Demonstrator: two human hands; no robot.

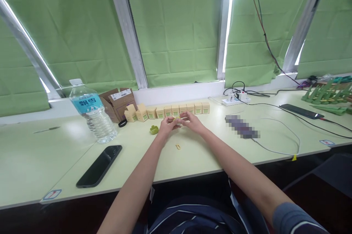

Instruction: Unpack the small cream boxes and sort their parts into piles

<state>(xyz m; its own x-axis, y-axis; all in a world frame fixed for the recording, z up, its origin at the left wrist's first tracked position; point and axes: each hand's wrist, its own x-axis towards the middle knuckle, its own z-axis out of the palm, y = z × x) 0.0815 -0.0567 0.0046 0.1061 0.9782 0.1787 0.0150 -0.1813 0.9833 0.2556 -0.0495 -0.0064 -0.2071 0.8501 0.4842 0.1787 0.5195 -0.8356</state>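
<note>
My left hand point(167, 125) and my right hand point(190, 121) meet over the middle of the table, fingers curled around one small pale yellow-green thing point(177, 119). Most of it is covered by the fingers, so its kind cannot be made out. Just left of my left hand sits a small green flower-shaped dish point(154, 130). A thin yellow-orange loop point(178, 146) lies on the tabletop nearer to me. Behind the hands runs a row of several small cream boxes point(167, 111); the two at the left end, including one box point(142, 112), have raised flaps.
A large water bottle point(95, 113), an open brown carton point(119, 103), a black ring point(122, 123) and a black phone point(99, 166) are at left. Rightward lie a power strip point(236, 99), cables, a blurred-out device point(242, 127), another phone point(301, 111) and a green rack point(327, 92).
</note>
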